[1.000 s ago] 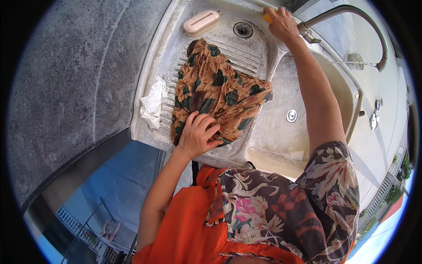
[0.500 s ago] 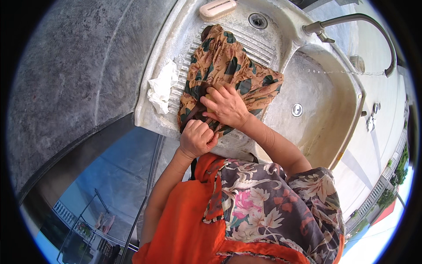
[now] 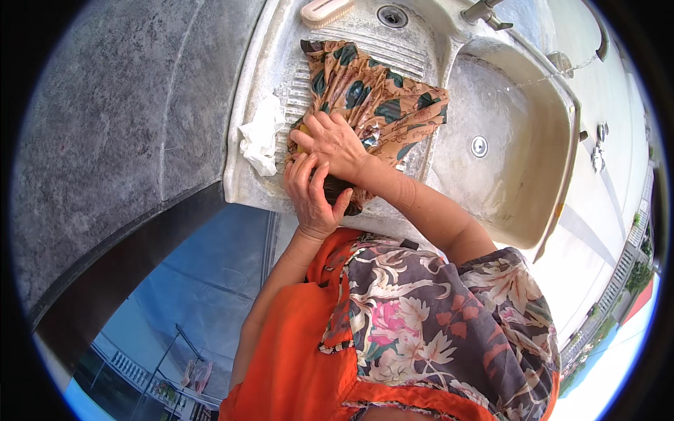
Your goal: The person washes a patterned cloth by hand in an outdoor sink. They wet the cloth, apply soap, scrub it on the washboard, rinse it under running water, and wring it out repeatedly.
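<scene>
Two bare hands meet at the near, left part of a crumpled tan cloth with dark green leaf shapes [image 3: 382,105]; the cloth lies on the ridged slope [image 3: 414,67] of a worn, pale sink [image 3: 247,98], fanning out from the hands away from the body and to the right; creased as it is, its longest line runs roughly from the dark bunch near the body to the far edge. The right hand [image 3: 335,146] comes across from the right and presses down on the cloth, its fingers bent over a yellow thing [image 3: 303,131] that shows only as a sliver beside them; it is the nearer of the two to the wide, spread part. The left hand [image 3: 312,193] sits just on the body side of the right, almost under it, and is nearer to the bunched end; its fingers curve and its thumb stands apart, with dark folds between them, though whether it grips firmly I cannot tell. White cloth [image 3: 261,137] lies crumpled to the left of both hands, apart from them; a pale pink brush [image 3: 328,10] rests at the far left, near a drain [image 3: 392,16]; to the right, a thin stream of water arcs toward the second basin [image 3: 537,161].
</scene>
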Action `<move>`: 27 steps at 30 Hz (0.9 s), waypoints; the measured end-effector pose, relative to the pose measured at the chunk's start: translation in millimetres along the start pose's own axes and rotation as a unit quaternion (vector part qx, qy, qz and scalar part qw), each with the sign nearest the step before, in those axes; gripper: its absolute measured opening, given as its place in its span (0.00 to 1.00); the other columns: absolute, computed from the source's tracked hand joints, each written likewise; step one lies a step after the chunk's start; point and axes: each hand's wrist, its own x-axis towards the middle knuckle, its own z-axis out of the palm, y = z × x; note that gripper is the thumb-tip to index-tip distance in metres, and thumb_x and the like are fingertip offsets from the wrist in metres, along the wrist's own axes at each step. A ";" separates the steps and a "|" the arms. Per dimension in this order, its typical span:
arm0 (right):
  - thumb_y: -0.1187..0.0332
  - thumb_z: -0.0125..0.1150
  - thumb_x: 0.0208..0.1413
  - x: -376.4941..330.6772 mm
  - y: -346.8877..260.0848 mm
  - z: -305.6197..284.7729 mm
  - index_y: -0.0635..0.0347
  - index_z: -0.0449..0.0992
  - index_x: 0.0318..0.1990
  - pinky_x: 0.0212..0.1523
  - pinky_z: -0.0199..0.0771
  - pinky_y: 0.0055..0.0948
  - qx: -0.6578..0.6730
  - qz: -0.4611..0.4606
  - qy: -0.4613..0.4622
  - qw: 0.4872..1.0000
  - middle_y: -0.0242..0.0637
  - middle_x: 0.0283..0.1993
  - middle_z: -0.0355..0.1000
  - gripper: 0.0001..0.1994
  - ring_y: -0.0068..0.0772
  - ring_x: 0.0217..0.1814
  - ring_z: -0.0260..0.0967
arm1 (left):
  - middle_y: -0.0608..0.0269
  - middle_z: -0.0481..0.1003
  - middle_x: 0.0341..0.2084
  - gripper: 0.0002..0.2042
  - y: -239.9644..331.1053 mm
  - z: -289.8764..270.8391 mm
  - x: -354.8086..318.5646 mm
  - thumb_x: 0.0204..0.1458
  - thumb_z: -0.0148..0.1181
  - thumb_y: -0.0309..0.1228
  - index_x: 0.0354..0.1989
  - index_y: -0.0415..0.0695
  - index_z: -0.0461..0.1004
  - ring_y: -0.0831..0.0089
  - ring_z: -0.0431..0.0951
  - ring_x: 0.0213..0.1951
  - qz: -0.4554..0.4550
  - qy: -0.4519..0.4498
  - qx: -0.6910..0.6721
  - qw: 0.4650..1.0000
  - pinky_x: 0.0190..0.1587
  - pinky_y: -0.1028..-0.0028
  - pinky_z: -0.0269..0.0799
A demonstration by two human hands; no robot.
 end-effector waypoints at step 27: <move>0.81 0.60 0.45 2.4 182.1 -262.4 0.59 0.71 0.35 0.21 0.67 0.26 0.612 0.260 0.321 0.674 0.35 0.29 0.71 0.09 0.25 0.20 0.66 | 0.66 0.79 0.31 0.19 49.5 -76.2 246.4 0.31 0.71 0.16 0.35 0.46 0.78 0.70 0.78 0.33 0.174 0.068 -0.027 0.982 0.33 0.73 0.76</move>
